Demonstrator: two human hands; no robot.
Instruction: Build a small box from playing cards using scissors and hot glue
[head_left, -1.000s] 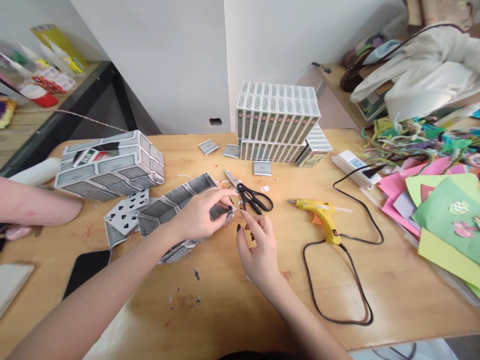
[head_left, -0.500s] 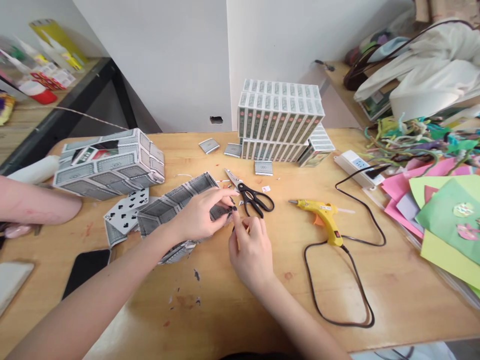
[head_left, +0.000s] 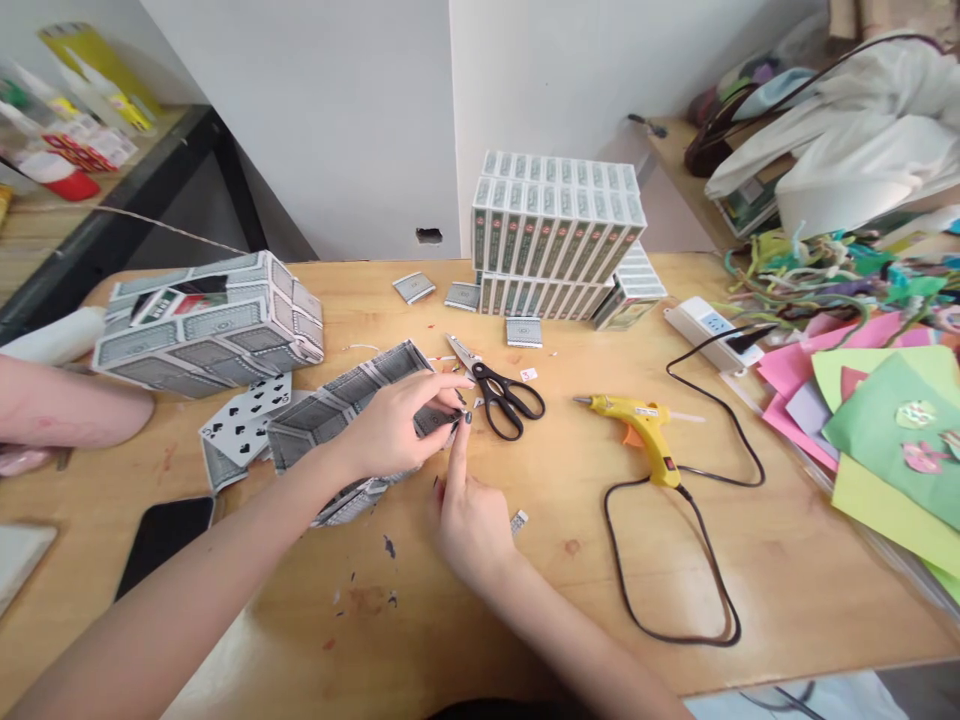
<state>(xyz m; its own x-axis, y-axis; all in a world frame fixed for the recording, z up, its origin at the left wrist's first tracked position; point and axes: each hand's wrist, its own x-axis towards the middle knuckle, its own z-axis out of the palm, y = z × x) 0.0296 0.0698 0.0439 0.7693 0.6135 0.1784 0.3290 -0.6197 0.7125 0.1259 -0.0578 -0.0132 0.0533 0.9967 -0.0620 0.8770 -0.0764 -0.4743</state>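
Note:
An open-topped box made of playing cards [head_left: 322,412] lies tilted on the table, grey patterned backs showing. My left hand [head_left: 394,425] reaches over it and pinches the card edge at its right end between thumb and fingers. My right hand [head_left: 474,525] has its index finger stretched to that same corner, the tip touching or nearly touching it. The other right fingers are bent, with nothing visible in them. A small card scrap [head_left: 519,522] lies beside the right hand. Black-handled scissors [head_left: 508,398] rest just beyond, blades partly apart.
A finished-looking card-covered box [head_left: 217,325], loose playing cards [head_left: 244,425] and a phone [head_left: 165,540] are on the left. Stacked card packs [head_left: 555,225] stand at the back. A yellow glue gun [head_left: 637,420] with a looping cord, a power strip [head_left: 709,330] and coloured paper [head_left: 892,430] lie right.
My right hand has lowered slightly and straightened its index finger toward the box corner. A small scrap now shows on the table beside it. My left hand keeps its pinch.

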